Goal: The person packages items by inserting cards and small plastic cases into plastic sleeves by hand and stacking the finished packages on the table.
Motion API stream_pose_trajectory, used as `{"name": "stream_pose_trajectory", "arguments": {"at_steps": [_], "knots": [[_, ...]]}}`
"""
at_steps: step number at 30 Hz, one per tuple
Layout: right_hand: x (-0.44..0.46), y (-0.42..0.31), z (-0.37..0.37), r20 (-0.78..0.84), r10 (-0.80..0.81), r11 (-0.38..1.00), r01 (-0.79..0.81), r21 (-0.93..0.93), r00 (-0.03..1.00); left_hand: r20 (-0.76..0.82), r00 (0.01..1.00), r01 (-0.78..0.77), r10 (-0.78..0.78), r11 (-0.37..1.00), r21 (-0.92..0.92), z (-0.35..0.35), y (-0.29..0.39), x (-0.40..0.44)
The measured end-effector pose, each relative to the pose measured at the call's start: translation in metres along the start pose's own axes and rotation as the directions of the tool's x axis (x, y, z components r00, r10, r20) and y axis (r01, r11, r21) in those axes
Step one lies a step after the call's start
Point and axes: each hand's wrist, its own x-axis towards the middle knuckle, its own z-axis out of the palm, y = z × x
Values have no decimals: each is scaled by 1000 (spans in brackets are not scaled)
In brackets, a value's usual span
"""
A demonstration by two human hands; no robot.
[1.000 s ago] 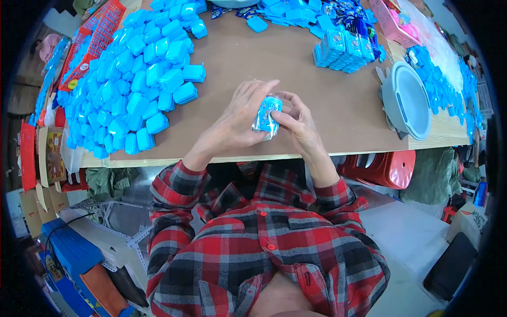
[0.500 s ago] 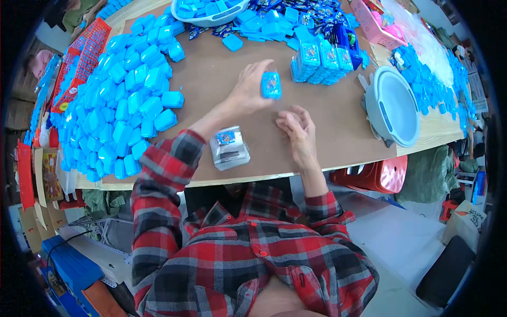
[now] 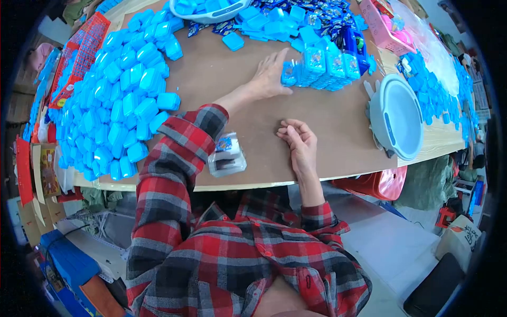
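My left hand [image 3: 268,76] reaches over the table with fingers stretched and thumb spread. Between them, against the left side of the stack, sits a small blue box [image 3: 289,74] with a printed picture on top; the palm side is hidden. Neat columns of the same boxes form the stack [image 3: 335,66]. My right hand [image 3: 301,141] rests near the front edge, fingers curled in towards the thumb, nothing visible in it. Between my forearms lies a small pile of clear plastic packaging [image 3: 227,161] with a blue printed piece on it, partly covered by my left sleeve.
A large heap of blue boxes [image 3: 119,105] covers the table's left side. At the back are a blue-filled basin [image 3: 211,17], loose blue pieces and dark blue packets [image 3: 327,18]. On the right stand an empty light-blue basin [image 3: 396,116] and a pink basket [image 3: 388,31].
My left hand has carried the blue box right and away from me to the stack, and its fingers have spread. My right hand has hardly moved. The view has shifted slightly.
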Motion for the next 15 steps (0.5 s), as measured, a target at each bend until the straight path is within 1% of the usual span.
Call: {"name": "stream_pose_trajectory", "arguments": {"at_steps": [1, 2, 4, 6, 7, 9, 11, 12, 13, 14, 15], "knots": [[-2, 2, 1, -6, 20, 999, -20, -36, 1000, -16, 1000, -5, 5, 1000, 6, -4, 0, -6], [-6, 7, 1, -2, 52, 998, -52, -40, 999, -10, 1000, 27, -27, 1000, 6, -12, 1, -17], [-4, 13, 3, 79, -71, 940, 93, -328, 994, -20, 1000, 5, -5, 1000, 28, -34, 2, -30], [-3, 19, 9, 204, -183, 783, 268, -561, 962, -32, 999, -33, 35, 998, 53, -61, 7, -38], [-6, 22, 15, 210, -175, 785, 265, -560, 962, -14, 999, -45, 45, 997, 57, -81, 17, -50], [-13, 27, 33, 326, -335, 518, 461, -720, 884, 1, 998, -61, 61, 996, 64, -109, 38, -89], [-18, 31, 50, 469, -446, 176, 589, -789, 762, 8, 996, -86, 86, 984, 156, -125, 53, -126], [-20, 33, 55, 470, -450, 174, 591, -787, 759, 14, 996, -90, 89, 974, 209, -129, 59, -146], [-22, 35, 60, 439, -421, 219, 559, -800, 794, 21, 995, -96, 94, 961, 260, -131, 65, -166], [-24, 38, 64, 406, -389, 263, 522, -811, 827, 21, 995, -102, 100, 960, 261, -131, 72, -184], [-26, 40, 68, 372, -355, 304, 483, -821, 857, 42, 998, -65, 55, 962, 265, -132, 80, -200]]}}
